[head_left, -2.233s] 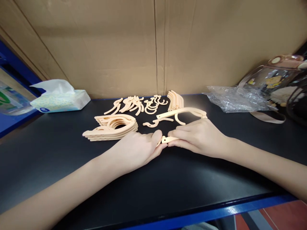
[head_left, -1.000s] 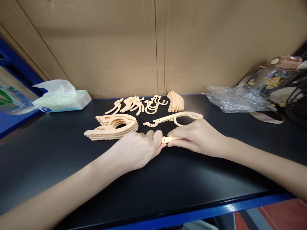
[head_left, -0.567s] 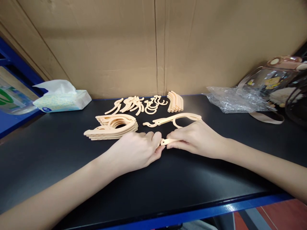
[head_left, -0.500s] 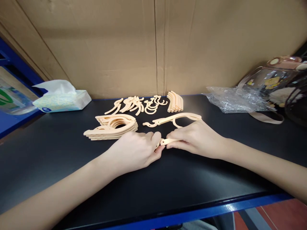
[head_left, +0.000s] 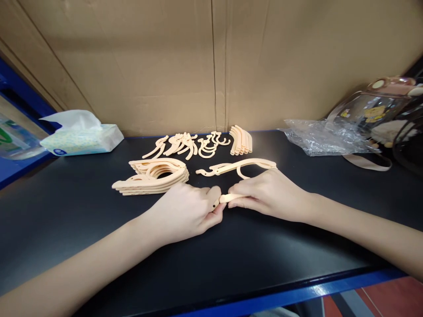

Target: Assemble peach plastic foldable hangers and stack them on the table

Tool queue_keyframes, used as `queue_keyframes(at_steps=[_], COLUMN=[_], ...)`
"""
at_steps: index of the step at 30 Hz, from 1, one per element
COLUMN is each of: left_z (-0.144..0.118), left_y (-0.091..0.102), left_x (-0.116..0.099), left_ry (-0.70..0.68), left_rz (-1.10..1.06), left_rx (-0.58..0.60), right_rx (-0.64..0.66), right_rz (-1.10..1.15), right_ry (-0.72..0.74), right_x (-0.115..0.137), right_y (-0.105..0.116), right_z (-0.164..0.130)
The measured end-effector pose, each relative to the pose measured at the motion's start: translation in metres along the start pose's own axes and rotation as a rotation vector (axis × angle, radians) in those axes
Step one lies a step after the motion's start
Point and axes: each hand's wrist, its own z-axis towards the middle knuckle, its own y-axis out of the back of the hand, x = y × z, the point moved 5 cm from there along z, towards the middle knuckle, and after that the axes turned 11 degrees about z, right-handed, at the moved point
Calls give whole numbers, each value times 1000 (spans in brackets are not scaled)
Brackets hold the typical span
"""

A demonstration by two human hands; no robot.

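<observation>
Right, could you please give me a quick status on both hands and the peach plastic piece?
Left hand and right hand both pinching the small peach piece low over the black table. Assembled hanger just behind. Nothing between.

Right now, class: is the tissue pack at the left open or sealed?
Open: a white tissue sticks up out of the tissue pack.
</observation>
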Motion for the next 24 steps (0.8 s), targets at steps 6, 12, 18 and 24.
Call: queue_keyframes(at_steps=[6,12,18,24], left_z=[-1,-1,0,-1], left_y=[2,-1,1,0], left_x=[0,-3,-5,-6], left_ry=[19,-18,-5,-13], left_rz=[-23,-204,-274,-194], left_rx=[-34,13,58,-25], right_rx=[-2,59,-168,-327], right_rz=[-1,17,-31,-214], right_ry=[19,38,111,-35], right_x=[0,-3,-3,-25], right_y=[1,0,17,37], right_z=[-1,1,1,0])
